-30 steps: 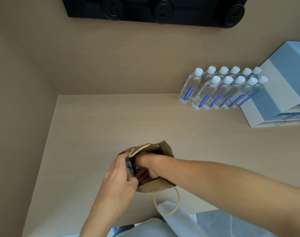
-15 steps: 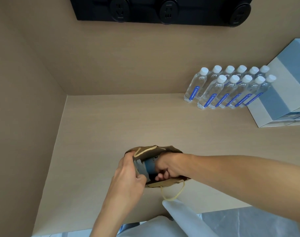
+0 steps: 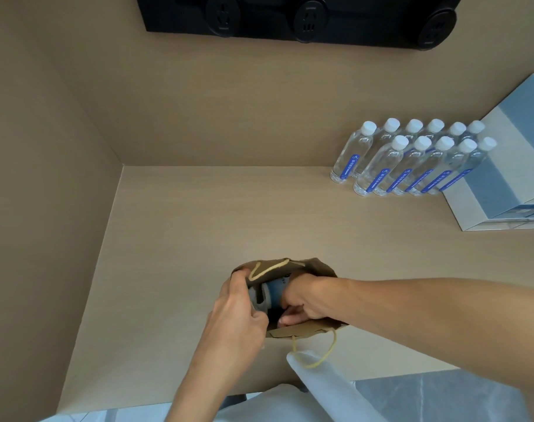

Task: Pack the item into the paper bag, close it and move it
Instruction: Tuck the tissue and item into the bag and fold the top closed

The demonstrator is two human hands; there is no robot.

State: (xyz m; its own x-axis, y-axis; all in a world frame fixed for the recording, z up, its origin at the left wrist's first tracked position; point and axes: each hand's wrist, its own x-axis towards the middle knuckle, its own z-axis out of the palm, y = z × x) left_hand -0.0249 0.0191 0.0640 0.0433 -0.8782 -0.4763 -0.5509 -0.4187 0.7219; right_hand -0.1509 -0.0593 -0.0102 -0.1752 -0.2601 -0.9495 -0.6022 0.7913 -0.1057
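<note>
A: Big stuff first, what's on my feed?

B: I see the table [image 3: 198,223], light wood, w/ walls at back and left. Black socket panel [image 3: 299,19] on the back wall. Far right, a blue-and-white box [image 3: 509,178] leaning; just beside it, water bottles [image 3: 412,159] in two rows, white caps, blue labels.

A: And the bag?

B: Brown paper bag [image 3: 308,330] stands near the table's front edge, mouth open. One cord handle lies over the far rim, the other hangs off the near side.

A: Hands?

B: Left hand [image 3: 238,315] is at the bag's left rim, fingers curled on the paper edge, so that grip is clenched on the bag. Right hand [image 3: 302,300] is down inside the mouth, fingers wrapped on the item [image 3: 274,292], grasping it.

A: Item's where, exactly?

B: Inside the bag, top part showing btwn the two hands. Blue-grey; can't tell what it is.
</note>
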